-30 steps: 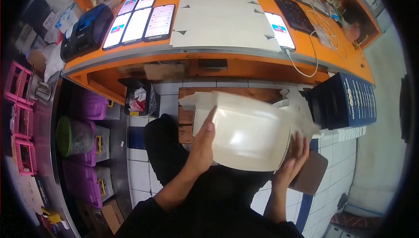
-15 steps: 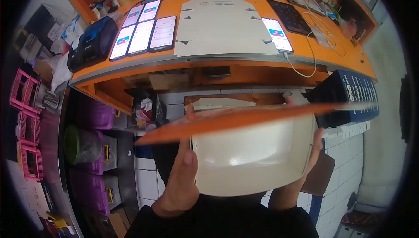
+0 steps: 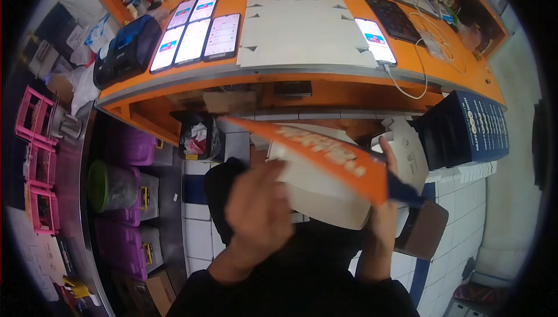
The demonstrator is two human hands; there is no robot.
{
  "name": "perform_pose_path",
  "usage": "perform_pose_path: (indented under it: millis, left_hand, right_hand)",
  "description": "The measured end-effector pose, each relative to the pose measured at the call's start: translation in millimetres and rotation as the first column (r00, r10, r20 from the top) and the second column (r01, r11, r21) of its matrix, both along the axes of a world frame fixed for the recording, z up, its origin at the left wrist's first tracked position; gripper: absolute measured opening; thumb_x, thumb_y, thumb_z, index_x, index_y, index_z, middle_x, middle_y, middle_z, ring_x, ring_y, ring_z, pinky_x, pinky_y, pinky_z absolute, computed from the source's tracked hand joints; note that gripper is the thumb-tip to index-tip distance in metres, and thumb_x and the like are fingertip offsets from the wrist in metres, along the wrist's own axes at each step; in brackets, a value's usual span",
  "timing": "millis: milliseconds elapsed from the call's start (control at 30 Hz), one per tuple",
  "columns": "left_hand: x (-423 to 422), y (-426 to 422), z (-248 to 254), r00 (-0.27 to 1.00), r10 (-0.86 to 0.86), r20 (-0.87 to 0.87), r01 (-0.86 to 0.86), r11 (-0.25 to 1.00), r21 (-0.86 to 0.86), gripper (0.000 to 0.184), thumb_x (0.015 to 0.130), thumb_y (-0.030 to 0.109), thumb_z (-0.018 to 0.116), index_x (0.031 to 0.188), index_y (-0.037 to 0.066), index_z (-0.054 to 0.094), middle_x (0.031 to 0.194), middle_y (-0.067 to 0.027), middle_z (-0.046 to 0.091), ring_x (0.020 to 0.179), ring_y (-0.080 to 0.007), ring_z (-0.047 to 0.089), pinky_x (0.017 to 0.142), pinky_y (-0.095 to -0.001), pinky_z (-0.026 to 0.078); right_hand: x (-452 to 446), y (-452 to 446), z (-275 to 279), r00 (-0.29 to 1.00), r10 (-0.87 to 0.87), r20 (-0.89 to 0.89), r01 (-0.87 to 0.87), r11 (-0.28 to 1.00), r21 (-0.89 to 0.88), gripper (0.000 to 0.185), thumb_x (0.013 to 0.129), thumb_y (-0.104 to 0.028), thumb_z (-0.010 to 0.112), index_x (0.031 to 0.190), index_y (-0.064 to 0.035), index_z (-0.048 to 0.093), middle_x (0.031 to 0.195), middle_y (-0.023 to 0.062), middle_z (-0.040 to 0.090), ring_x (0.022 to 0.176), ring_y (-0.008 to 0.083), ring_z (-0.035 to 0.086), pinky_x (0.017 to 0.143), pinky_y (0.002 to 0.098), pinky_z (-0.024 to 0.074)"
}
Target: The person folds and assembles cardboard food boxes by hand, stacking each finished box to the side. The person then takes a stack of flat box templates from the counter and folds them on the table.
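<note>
The carton (image 3: 331, 200) stood tilted between the two hands, its pale inside facing the person and its orange lid (image 3: 343, 163) slanting across from beyond the left hand (image 3: 258, 206) to the right. The lid's white lettering was too blurred to read. The left hand, smeared by blur, had its fingers bent part-way in just beside the carton's left edge; whether it touched the carton could not be told. The right hand (image 3: 382, 215) had hold of the carton's right side, one finger upright beyond the lid and the rest of its grip hidden. Ahead of both hands, flat cardboard sheets (image 3: 302, 32) lay on an orange table (image 3: 136, 92), with phones (image 3: 193, 41) to their left. Out to the right of the right hand stood a dark blue box (image 3: 485, 128), and nearer it was a brown seat (image 3: 429, 230).
</note>
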State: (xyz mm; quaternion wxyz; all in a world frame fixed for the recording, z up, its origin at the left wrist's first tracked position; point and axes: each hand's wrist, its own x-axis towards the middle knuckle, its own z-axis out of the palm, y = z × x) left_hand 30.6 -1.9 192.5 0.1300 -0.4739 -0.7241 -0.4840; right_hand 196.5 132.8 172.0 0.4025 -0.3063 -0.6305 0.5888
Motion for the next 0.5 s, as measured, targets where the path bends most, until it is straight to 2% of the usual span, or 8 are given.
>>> perform_pose_path:
  millis: [33, 100, 133, 200, 233, 300, 367, 500]
  left_hand:
    - [8.9, -0.3, -3.8, 0.986, -0.168, -0.019, 0.166, 0.983, -0.082, 0.036, 0.099, 0.016, 0.054, 0.126, -0.009, 0.057, 0.114, -0.0285, 0.062, 0.106, -0.0415, 0.062, 0.096, -0.0493, 0.047]
    - [21.6, -0.3, -9.2, 0.868, -0.409, 0.28, 0.477, 0.843, -0.249, 0.032, 0.096, 0.014, 0.058, 0.122, -0.004, 0.061, 0.109, -0.0254, 0.065, 0.101, -0.0425, 0.063, 0.089, -0.0487, 0.051]
    - [27.5, 0.9, -11.0, 0.877, -0.382, 0.292, 0.456, 0.853, -0.253, 0.032, 0.096, 0.014, 0.058, 0.122, -0.004, 0.061, 0.109, -0.0254, 0.065, 0.101, -0.0425, 0.063, 0.089, -0.0487, 0.051]
    - [35.2, 4.1, -13.8, 0.374, -0.703, 0.605, 0.898, 0.439, -0.044, 0.028, 0.094, 0.013, 0.061, 0.117, 0.0, 0.066, 0.107, -0.0215, 0.068, 0.095, -0.0389, 0.067, 0.082, -0.0432, 0.054]
    - [36.3, -3.4, -14.3, 0.168, -0.804, 0.57, 0.928, 0.325, 0.184, 0.034, 0.089, 0.013, 0.071, 0.12, 0.001, 0.064, 0.106, -0.0184, 0.069, 0.095, -0.0323, 0.07, 0.08, -0.039, 0.057]
    - [37.3, -21.2, -20.7, 0.48, -0.768, 0.425, 0.787, 0.59, 0.179, 0.032, 0.088, 0.012, 0.071, 0.117, -0.002, 0.065, 0.099, -0.0177, 0.07, 0.088, -0.0282, 0.071, 0.074, -0.0363, 0.056]
    - [32.5, -16.7, -29.9, 0.883, -0.303, 0.359, 0.316, 0.949, 0.025, 0.031, 0.087, 0.01, 0.072, 0.113, -0.004, 0.066, 0.097, -0.0173, 0.07, 0.082, -0.026, 0.07, 0.069, -0.0354, 0.055]
    - [13.8, 4.6, -73.5, 0.878, -0.152, 0.454, 0.218, 0.971, -0.096, 0.031, 0.091, 0.015, 0.071, 0.113, -0.006, 0.067, 0.089, -0.0171, 0.068, 0.068, -0.0283, 0.064, 0.062, -0.0363, 0.052]
  right_hand:
    - [0.6, -3.7, -2.4, 0.99, 0.012, 0.142, -0.051, 0.96, 0.274, 0.072, 0.095, -0.03, 0.063, 0.153, 0.0004, 0.033, 0.138, 0.014, 0.05, 0.13, 0.0247, 0.049, 0.114, 0.0383, 0.0336]
    - [2.3, -15.8, -21.5, 0.974, -0.045, 0.22, 0.048, 0.999, -0.01, 0.078, 0.092, -0.043, 0.067, 0.15, 0.0006, 0.038, 0.146, 0.0163, 0.046, 0.133, 0.0255, 0.048, 0.114, 0.0397, 0.0358]
    - [4.3, -19.2, -31.7, 0.973, -0.015, 0.23, 0.02, 1.0, -0.02, 0.078, 0.092, -0.043, 0.067, 0.15, 0.0006, 0.038, 0.146, 0.0163, 0.046, 0.133, 0.0255, 0.048, 0.114, 0.0397, 0.0358]
    - [29.7, -9.7, -52.6, 0.98, -0.184, 0.075, 0.183, 0.983, 0.012, 0.076, 0.091, -0.043, 0.067, 0.148, -0.0019, 0.037, 0.145, 0.0158, 0.044, 0.133, 0.0259, 0.046, 0.112, 0.0391, 0.0377]
    - [48.7, -0.8, -63.1, 0.953, -0.29, 0.085, 0.292, 0.957, -0.002, 0.079, 0.09, -0.044, 0.069, 0.149, -0.0043, 0.035, 0.141, 0.0156, 0.045, 0.132, 0.0257, 0.047, 0.11, 0.0388, 0.0393]
    - [91.5, 14.2, -83.6, 0.933, -0.335, 0.129, 0.344, 0.938, -0.05, 0.072, 0.094, -0.041, 0.06, 0.149, -0.002, 0.035, 0.147, 0.0176, 0.043, 0.13, 0.0293, 0.05, 0.107, 0.0398, 0.042]
    - [100.0, 10.3, -74.5, 0.953, -0.294, 0.076, 0.303, 0.934, -0.19, 0.064, 0.096, -0.035, 0.057, 0.148, -0.0025, 0.038, 0.143, 0.018, 0.048, 0.126, 0.0283, 0.053, 0.105, 0.0378, 0.0436]
    - [94.7, 9.8, -123.6, 0.951, -0.233, 0.205, 0.273, 0.942, -0.195, 0.057, 0.097, -0.03, 0.055, 0.145, -0.0021, 0.042, 0.14, 0.0155, 0.051, 0.124, 0.0254, 0.055, 0.106, 0.0357, 0.043]
